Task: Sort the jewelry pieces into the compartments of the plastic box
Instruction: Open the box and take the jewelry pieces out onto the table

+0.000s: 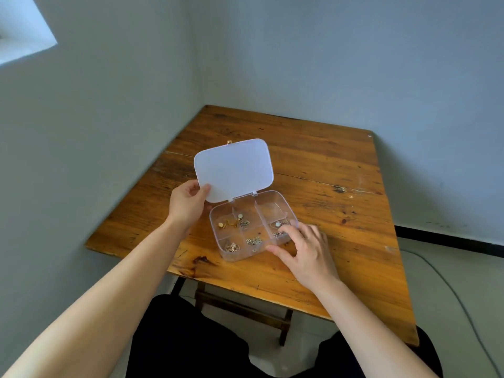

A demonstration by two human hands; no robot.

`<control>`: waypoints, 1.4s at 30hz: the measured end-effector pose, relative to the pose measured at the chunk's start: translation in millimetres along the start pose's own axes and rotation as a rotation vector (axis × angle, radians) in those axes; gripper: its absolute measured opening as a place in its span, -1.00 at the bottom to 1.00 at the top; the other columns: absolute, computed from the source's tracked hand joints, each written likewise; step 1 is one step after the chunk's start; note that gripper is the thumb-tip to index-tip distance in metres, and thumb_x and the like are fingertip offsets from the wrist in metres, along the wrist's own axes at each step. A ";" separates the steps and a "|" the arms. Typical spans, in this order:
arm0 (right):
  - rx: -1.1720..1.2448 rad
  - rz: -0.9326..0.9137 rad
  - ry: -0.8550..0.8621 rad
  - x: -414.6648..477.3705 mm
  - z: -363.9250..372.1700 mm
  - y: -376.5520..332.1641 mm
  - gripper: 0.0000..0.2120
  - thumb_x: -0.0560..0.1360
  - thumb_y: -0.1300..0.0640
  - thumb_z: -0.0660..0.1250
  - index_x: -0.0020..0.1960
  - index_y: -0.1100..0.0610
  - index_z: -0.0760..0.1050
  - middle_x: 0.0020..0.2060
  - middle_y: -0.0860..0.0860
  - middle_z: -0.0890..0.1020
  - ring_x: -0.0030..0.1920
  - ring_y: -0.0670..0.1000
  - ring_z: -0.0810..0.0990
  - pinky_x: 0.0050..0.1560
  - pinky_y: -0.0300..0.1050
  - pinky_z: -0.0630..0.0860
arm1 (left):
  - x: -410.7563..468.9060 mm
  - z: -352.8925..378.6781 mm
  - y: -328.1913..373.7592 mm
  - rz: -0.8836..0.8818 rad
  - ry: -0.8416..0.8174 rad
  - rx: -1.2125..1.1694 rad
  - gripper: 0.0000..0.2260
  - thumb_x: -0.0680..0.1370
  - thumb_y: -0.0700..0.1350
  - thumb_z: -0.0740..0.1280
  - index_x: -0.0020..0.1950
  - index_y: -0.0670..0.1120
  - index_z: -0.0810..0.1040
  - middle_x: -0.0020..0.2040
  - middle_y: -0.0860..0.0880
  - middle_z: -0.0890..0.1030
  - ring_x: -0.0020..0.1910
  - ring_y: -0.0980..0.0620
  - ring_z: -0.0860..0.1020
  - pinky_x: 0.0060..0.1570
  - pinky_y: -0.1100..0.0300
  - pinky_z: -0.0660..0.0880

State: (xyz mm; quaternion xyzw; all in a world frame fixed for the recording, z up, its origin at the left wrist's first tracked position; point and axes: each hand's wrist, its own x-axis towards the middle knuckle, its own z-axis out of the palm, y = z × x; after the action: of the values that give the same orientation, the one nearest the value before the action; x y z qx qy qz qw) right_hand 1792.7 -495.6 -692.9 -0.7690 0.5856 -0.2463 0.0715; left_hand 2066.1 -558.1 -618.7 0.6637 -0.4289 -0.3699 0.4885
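Observation:
A clear plastic box (268, 205) with several compartments lies open on the wooden table (327, 165). Its frosted lid (234, 167) stands tilted up, and my left hand (188, 204) grips the lid's lower left corner. Small gold jewelry pieces (231, 223) lie in the left compartments, more gold pieces (253, 240) sit in the front ones, and a pale stone piece (278, 224) lies in the right compartment. My right hand (305, 249) rests at the box's right front corner, fingertips in that right compartment, thumb against the front wall. Whether it pinches anything is hidden.
A small gold object (228, 143) peeks out behind the lid's far edge. The table stands in a room corner, walls close at left and back. A grey cable (447, 285) runs across the floor at right. My dark-clad legs are under the table's near edge.

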 end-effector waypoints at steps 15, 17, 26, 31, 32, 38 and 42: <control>-0.004 0.077 -0.062 0.2 -5.2 -10.6 -0.26 0.54 -0.45 -0.02 0.57 -0.05 0.10 0.52 0.09 0.28 0.45 0.11 0.30 0.40 0.19 0.29 | -7.0 -9.1 -2.1 0.434 0.119 0.613 -0.69 0.53 -0.06 0.38 0.26 -0.04 0.51 0.04 0.09 0.49 -0.17 0.13 0.51 -0.28 0.25 0.42; 0.069 0.060 0.037 4.9 -10.3 -17.4 -0.32 0.58 -0.36 0.01 0.57 0.01 0.15 0.55 0.09 0.21 0.48 0.10 0.25 0.41 0.15 0.24 | -15.6 -13.9 0.8 0.585 0.004 0.672 -0.76 0.52 -0.09 0.38 0.18 -0.04 0.56 -0.04 0.09 0.52 -0.18 0.12 0.51 -0.29 0.24 0.43; -0.037 -0.136 -0.400 97.9 -44.2 -65.9 -0.67 0.59 0.04 0.29 0.34 -0.01 0.52 0.24 -0.01 0.61 0.20 0.06 0.56 0.06 -0.01 0.51 | -22.1 13.5 26.0 0.607 -0.392 1.347 -0.81 0.57 -0.09 0.27 0.13 -0.01 0.61 -0.01 -0.01 0.59 -0.07 -0.01 0.51 -0.26 0.16 0.47; -0.185 -0.129 -0.561 117.1 -34.9 -80.6 -0.64 0.59 0.04 0.29 0.38 -0.03 0.50 0.26 0.04 0.61 0.19 0.12 0.58 0.08 -0.02 0.53 | -23.4 28.7 26.3 0.611 -0.417 1.600 -0.79 0.54 -0.18 0.31 0.15 -0.03 0.60 0.04 -0.05 0.60 0.05 -0.05 0.48 -0.20 0.14 0.42; -0.201 -0.125 -0.584 119.7 -32.8 -82.0 -0.63 0.59 0.04 0.28 0.39 -0.05 0.49 0.26 0.04 0.61 0.18 0.12 0.58 0.08 -0.01 0.53 | -22.9 28.9 25.5 0.623 -0.412 1.607 -0.80 0.54 -0.19 0.31 0.15 -0.04 0.60 0.05 -0.06 0.59 0.05 -0.05 0.47 -0.20 0.14 0.40; -0.243 -0.076 -0.650 134.5 -19.6 -88.7 -0.67 0.54 0.09 0.34 0.29 -0.10 0.57 0.12 0.02 0.65 0.05 0.12 0.61 0.01 0.00 0.59 | -19.7 28.7 21.2 0.665 -0.411 1.691 -0.81 0.54 -0.27 0.30 0.08 -0.08 0.61 0.00 -0.06 0.64 0.04 -0.04 0.49 -0.27 0.15 0.39; -0.138 -0.042 -0.636 137.6 -14.3 -84.9 -0.61 0.50 0.23 0.34 0.26 -0.08 0.61 0.10 0.00 0.67 -0.04 0.08 0.60 -0.29 -0.18 0.45 | -21.3 30.9 20.6 0.658 -0.443 1.701 -0.83 0.53 -0.27 0.34 0.06 -0.08 0.63 -0.08 -0.05 0.64 -0.16 -0.03 0.56 -0.29 0.14 0.44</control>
State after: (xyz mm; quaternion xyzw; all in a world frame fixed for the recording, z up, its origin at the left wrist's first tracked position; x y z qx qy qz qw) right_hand 1886.1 -595.9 -606.1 -0.8224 0.5332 0.0450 0.1932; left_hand 2026.1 -551.7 -605.0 0.5578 -0.8047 0.1064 -0.1735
